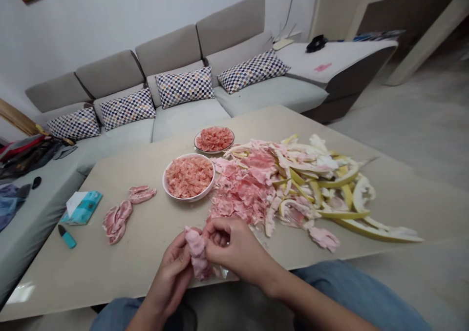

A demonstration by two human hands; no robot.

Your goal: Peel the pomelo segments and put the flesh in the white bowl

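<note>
A pale pink pomelo segment (pixel 198 254) stands roughly upright between my hands at the table's near edge. My left hand (pixel 173 267) wraps its fingers round the segment's left side. From the right, my right hand (pixel 234 248) pinches at its side, the fingertips partly hidden behind the knuckles. Beyond them is a white bowl (pixel 169 190) full of loose pink pomelo flesh. A dark-rimmed plate (pixel 197 147) of similar flesh sits farther back. To the left lie more pomelo segments (pixel 117 221), some in a smaller group.
Pink membrane scraps (pixel 244 194) and yellow-green pomelo rind (pixel 330 194) cover the table's right part. A tissue pack (pixel 83 208) and a teal-handled knife (pixel 67 237) lie at the left. The table (pixel 146 253) stands before a grey sofa (pixel 168 48) with checked cushions.
</note>
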